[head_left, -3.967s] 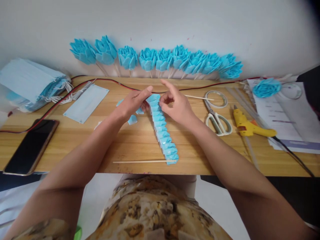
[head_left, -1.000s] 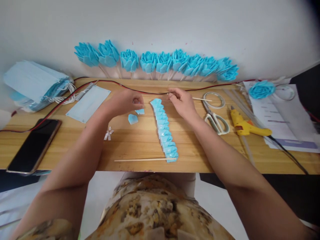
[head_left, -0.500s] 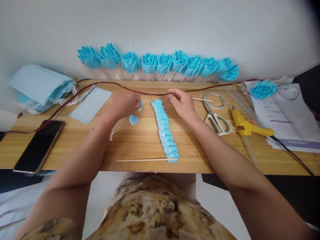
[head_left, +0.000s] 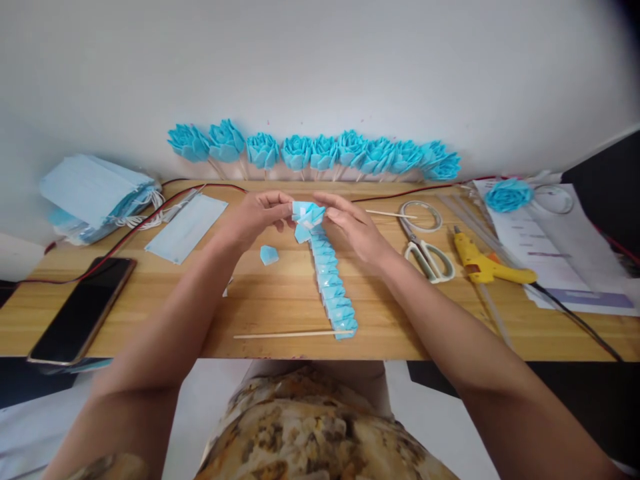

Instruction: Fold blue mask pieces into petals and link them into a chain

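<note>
Flower row [head_left: 324, 153] behind petal strip [head_left: 330, 283]; phone [head_left: 83, 310] left, scissors [head_left: 423, 244] right.

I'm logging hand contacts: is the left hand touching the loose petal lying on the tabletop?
Apart: the head view shows tabletop between the left hand and the loose petal.

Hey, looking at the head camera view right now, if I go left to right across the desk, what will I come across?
Smartphone → flat face mask → loose blue petal → strip of overlapping blue petals → scissors → yellow glue gun.
</note>
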### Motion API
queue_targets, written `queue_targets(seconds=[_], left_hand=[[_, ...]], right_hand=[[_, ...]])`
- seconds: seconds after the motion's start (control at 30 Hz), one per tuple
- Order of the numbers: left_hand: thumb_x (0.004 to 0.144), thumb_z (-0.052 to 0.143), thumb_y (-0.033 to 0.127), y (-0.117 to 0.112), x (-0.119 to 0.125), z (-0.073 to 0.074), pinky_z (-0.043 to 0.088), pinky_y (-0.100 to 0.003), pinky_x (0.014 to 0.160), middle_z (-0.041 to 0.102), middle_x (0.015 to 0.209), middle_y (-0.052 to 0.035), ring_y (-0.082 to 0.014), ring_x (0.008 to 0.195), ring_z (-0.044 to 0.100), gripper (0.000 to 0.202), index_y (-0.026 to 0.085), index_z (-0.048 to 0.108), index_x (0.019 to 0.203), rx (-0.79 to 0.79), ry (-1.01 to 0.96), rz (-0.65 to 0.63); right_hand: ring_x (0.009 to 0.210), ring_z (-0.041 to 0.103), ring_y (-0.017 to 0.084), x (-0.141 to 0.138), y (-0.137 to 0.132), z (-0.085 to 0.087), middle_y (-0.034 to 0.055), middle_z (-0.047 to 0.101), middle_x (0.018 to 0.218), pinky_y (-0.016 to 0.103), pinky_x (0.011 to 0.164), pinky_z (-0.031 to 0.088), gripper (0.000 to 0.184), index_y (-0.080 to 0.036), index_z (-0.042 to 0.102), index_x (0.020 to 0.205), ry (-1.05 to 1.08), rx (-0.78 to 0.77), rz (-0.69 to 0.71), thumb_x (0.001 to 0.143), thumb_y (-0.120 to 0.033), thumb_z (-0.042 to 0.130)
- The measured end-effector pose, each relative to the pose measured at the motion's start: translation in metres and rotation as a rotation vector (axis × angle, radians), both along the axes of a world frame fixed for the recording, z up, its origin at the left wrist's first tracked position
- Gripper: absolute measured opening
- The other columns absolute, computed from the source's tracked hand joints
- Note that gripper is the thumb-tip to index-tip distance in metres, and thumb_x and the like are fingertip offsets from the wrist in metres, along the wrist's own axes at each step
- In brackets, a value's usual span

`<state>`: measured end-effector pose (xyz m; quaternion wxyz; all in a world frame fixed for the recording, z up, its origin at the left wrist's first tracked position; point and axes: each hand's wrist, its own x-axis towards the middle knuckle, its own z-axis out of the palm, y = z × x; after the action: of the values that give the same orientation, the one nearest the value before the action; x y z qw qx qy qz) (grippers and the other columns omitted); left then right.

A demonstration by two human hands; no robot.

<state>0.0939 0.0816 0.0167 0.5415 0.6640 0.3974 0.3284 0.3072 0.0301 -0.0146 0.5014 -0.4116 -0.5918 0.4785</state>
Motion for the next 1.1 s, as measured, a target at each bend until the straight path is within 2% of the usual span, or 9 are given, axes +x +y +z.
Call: queue_targets(seconds=[0.17,0.33,0.57,0.73,0.83,0.9,0.97,1.03,1.1], left_hand=[[0.073,0.068,0.035,-0.005,0.004,0.006,0.042,-0.021,0.055,0.066,0.063,-0.0013,-0.009,0.055,0.054,0.02,0.015,0.066,0.073,0.013,0.053,0.027],[0.071,0.065,0.032,-0.003,0.007,0.0,0.042,-0.021,0.053,0.064,0.059,-0.0016,-0.0091,0.052,0.053,0.016,0.016,0.062,0.068,-0.039,0.082,0.06],[0.069,0.064,0.037,0.007,-0.012,0.0,0.038,-0.021,0.047,0.065,0.061,-0.0028,-0.0098,0.05,0.052,0.02,0.017,0.062,0.069,-0.07,0.086,0.145],[0.073,0.062,0.038,0.004,-0.046,-0.003,0.039,-0.021,0.049,0.061,0.056,-0.0001,-0.0115,0.05,0.052,0.021,0.018,0.066,0.068,0.011,0.369,0.006],[0.079,0.057,0.039,0.001,-0.061,-0.013,0.047,-0.026,0.061,0.072,0.07,-0.0043,-0.0179,0.065,0.063,0.026,0.02,0.073,0.08,0.144,0.552,-0.037],[0.085,0.05,0.035,-0.001,-0.066,-0.017,0.051,-0.032,0.079,0.077,0.097,-0.0101,-0.0245,0.088,0.069,0.034,0.019,0.076,0.099,0.325,0.662,0.063],[0.089,0.044,0.028,-0.006,-0.067,-0.015,0.048,-0.038,0.093,0.073,0.117,-0.0145,-0.0294,0.108,0.066,0.042,0.015,0.072,0.116,0.516,0.737,0.195],[0.091,0.044,0.027,-0.012,-0.062,-0.011,0.047,-0.041,0.098,0.071,0.122,-0.0161,-0.031,0.113,0.064,0.044,0.012,0.069,0.124,0.641,0.752,0.233],[0.092,0.049,0.029,-0.019,-0.05,-0.006,0.048,-0.04,0.097,0.072,0.119,-0.0149,-0.0298,0.111,0.065,0.039,0.013,0.07,0.121,0.69,0.723,0.145]], right_hand=[[0.097,0.069,0.018,-0.003,0.002,-0.006,0.002,0.074,0.106,0.033,0.087,0.054,0.034,-0.024,0.066,0.112,0.024,-0.01,-0.013,0.08,-0.034,0.07],[0.069,0.059,0.013,-0.003,0.003,-0.008,-0.0017,0.065,0.074,0.028,0.066,0.048,0.019,-0.021,0.066,0.089,-0.116,0.042,-0.142,0.077,-0.034,0.07],[0.077,0.062,0.014,0.006,0.008,-0.006,-0.0012,0.068,0.08,0.03,0.076,0.051,0.019,-0.023,0.066,0.088,0.006,-0.006,-0.221,0.076,-0.036,0.07],[0.081,0.067,0.016,0.003,0.008,-0.008,0.0006,0.073,0.085,0.034,0.083,0.054,0.02,-0.022,0.069,0.092,0.049,-0.068,-0.193,0.079,-0.037,0.067],[0.084,0.069,0.018,-0.008,0.002,-0.006,0.0033,0.076,0.093,0.034,0.081,0.055,0.026,-0.022,0.073,0.099,-0.089,-0.078,-0.113,0.085,-0.042,0.062],[0.096,0.07,0.02,-0.012,0.001,-0.002,0.0057,0.077,0.108,0.036,0.087,0.053,0.033,-0.022,0.073,0.11,-0.227,-0.012,-0.04,0.091,-0.043,0.057],[0.106,0.069,0.022,-0.011,0.004,0.003,0.0069,0.075,0.12,0.037,0.092,0.051,0.038,-0.023,0.069,0.124,-0.375,0.08,-0.026,0.095,-0.041,0.052],[0.103,0.069,0.022,-0.005,0.01,0.008,0.0075,0.075,0.119,0.036,0.09,0.051,0.039,-0.023,0.066,0.129,-0.507,0.139,-0.072,0.096,-0.036,0.05],[0.099,0.069,0.023,0.002,0.017,0.011,0.0087,0.076,0.115,0.036,0.087,0.05,0.035,-0.02,0.069,0.124,-0.66,0.178,-0.118,0.095,-0.028,0.05]])
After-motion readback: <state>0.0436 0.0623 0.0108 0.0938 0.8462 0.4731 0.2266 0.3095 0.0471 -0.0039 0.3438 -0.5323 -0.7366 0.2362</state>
